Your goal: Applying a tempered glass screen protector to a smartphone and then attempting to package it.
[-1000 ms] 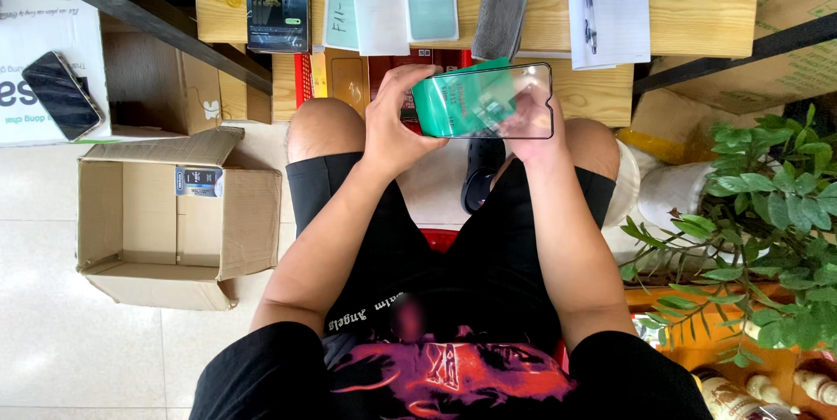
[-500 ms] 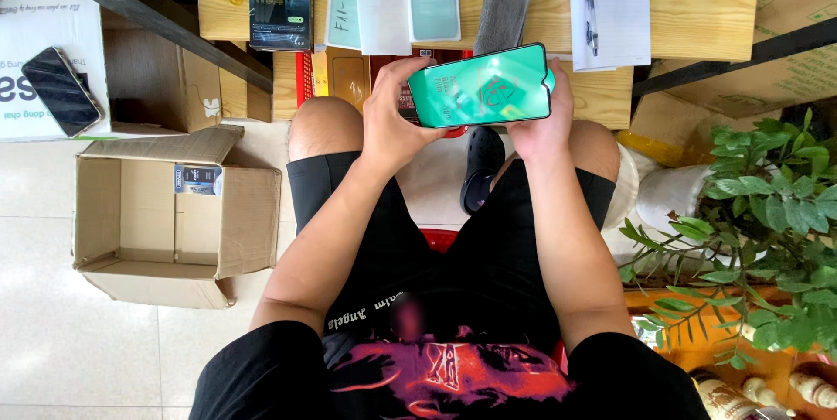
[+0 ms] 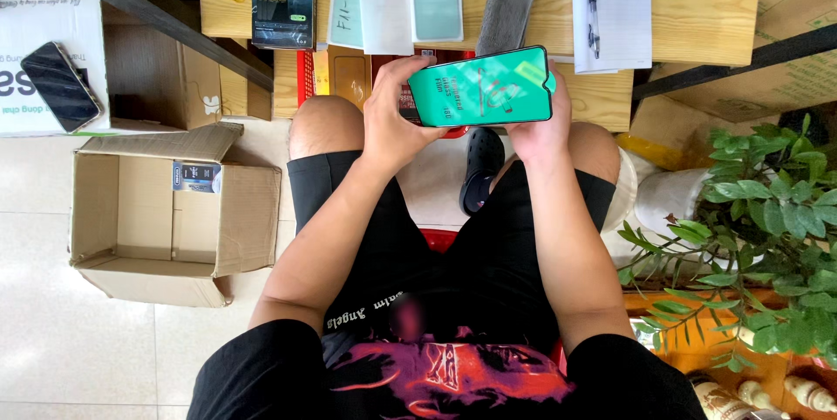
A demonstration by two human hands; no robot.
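A green screen-protector sheet (image 3: 481, 87) with black edges is held at 12 o'clock of the view, flat toward the camera, above the knees. Its left end is gripped by the left hand (image 3: 394, 115), and its right end is supported by the right hand (image 3: 539, 123). Behind it, at 12 o'clock, a wooden tabletop (image 3: 689, 14) is covered with packets and papers. An open cardboard box (image 3: 166, 215) is seen on the tiled floor at 9 o'clock, a dark phone (image 3: 59, 85) at 10 o'clock, and a potted plant (image 3: 758, 219) at 3 o'clock.
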